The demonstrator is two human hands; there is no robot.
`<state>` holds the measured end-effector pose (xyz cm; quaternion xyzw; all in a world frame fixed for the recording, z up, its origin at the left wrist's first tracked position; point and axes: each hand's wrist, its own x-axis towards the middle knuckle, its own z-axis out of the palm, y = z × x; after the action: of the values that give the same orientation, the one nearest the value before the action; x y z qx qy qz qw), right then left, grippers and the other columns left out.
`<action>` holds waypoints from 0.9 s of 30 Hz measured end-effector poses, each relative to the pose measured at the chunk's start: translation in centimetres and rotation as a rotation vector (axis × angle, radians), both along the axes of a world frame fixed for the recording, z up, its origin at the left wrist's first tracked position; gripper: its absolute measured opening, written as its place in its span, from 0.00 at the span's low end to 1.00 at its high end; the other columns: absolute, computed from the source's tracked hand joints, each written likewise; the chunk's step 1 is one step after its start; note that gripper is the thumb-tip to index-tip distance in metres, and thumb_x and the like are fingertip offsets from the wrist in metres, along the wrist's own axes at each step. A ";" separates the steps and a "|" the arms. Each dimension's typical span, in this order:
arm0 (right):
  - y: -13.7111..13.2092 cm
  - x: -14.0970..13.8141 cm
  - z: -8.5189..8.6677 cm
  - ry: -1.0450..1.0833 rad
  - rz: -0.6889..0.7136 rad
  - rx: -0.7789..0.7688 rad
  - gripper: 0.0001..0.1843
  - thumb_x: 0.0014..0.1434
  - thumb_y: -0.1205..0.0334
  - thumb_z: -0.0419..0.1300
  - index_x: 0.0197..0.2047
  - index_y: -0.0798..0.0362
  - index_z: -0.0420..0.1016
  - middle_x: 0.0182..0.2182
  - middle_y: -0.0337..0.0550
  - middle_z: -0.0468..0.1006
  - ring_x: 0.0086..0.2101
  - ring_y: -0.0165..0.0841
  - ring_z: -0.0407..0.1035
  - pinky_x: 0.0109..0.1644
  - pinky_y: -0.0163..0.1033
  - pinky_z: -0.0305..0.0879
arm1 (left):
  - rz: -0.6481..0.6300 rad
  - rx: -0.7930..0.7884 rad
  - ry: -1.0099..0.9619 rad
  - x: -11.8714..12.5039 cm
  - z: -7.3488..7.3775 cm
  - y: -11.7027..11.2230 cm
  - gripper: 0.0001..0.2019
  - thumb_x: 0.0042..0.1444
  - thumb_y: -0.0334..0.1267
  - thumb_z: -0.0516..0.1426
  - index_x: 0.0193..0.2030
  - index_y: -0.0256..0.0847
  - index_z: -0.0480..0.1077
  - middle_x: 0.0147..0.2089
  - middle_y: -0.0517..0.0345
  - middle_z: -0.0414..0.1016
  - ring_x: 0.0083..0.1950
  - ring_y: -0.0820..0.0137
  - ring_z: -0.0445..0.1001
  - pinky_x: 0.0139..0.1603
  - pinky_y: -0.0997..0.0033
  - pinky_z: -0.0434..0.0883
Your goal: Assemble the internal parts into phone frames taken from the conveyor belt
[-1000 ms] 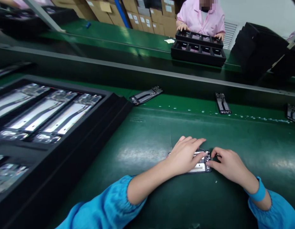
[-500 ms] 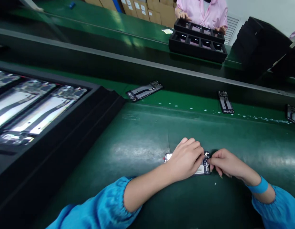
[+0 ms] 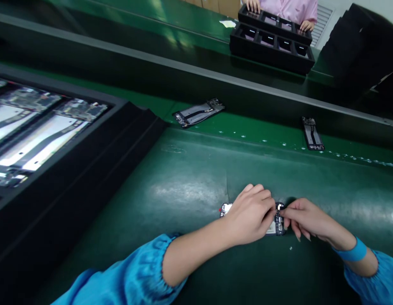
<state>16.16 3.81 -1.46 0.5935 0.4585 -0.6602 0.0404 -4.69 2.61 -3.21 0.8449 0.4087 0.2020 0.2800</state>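
As the thumb and forefinger of the right hand (image 3: 306,218) pinch in at the circuit-board end of the phone assembly (image 3: 280,228), the left hand (image 3: 252,214) is bunched over its middle, and the two sets of fingertips very nearly meet! The other right fingers hang loose past the edge; whether anything small sits in that pinch, I cannot tell. Left fingers curled, thumb tucked by the forefinger, and what those tips grip, if anything, is lost behind the knuckles.

So there's the change: a second ago the left fingers were stretched out over the board end; now they're folded, both hands on one spot, which looks to me like fine, close-in fingertip work. The assembly lies flat on the green bench (image 3: 190,169), its left end peeping out beyond the left hand. Near it, a tiny white bit (image 3: 291,248); round the right wrist, a blue wristband (image 3: 349,250).

Further out, two similar assemblies, one tilted (image 3: 199,112) and one more upright (image 3: 312,133), lie along the far strip. A third, whole a second ago, is now clipped by the right edge. The view has dipped: less of the black tray (image 3: 107,148) at left, only a sliver of cartons (image 3: 212,4) left at the top, while across the divider a co-worker's hand (image 3: 253,5) rests on dark trays (image 3: 271,53).
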 end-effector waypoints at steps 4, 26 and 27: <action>0.4 -0.4 0.4 -0.043 0.017 0.024 0.19 0.63 0.63 0.54 0.21 0.55 0.73 0.09 0.35 0.68 0.08 0.23 0.54 0.12 0.26 0.46 | 0.008 -0.026 -0.006 0.0 0.2 0.0 0.08 0.64 0.35 0.54 0.34 0.40 0.72 0.35 0.57 0.71 0.40 0.66 0.65 0.41 0.63 0.55; 1.3 -0.5 0.4 -0.055 0.093 0.046 0.16 0.59 0.63 0.54 0.21 0.54 0.73 0.09 0.34 0.67 0.09 0.24 0.53 0.12 0.27 0.47 | -0.002 -0.005 0.102 0.9 0.0 0.9 0.07 0.66 0.31 0.50 0.37 0.40 0.67 0.40 0.56 0.70 0.41 0.65 0.64 0.42 0.62 0.57; 1.2 -0.6 0.4 -0.084 0.103 0.047 0.17 0.60 0.62 0.54 0.20 0.54 0.72 0.09 0.35 0.67 0.09 0.24 0.53 0.12 0.28 0.47 | -0.001 0.007 0.110 1.0 -0.1 0.9 0.07 0.66 0.31 0.50 0.37 0.40 0.67 0.40 0.55 0.71 0.41 0.65 0.64 0.42 0.62 0.57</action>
<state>15.54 5.05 -1.11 0.5970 0.5019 -0.6208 0.0795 -3.66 3.46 -3.30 0.8559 0.4222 0.1563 0.2545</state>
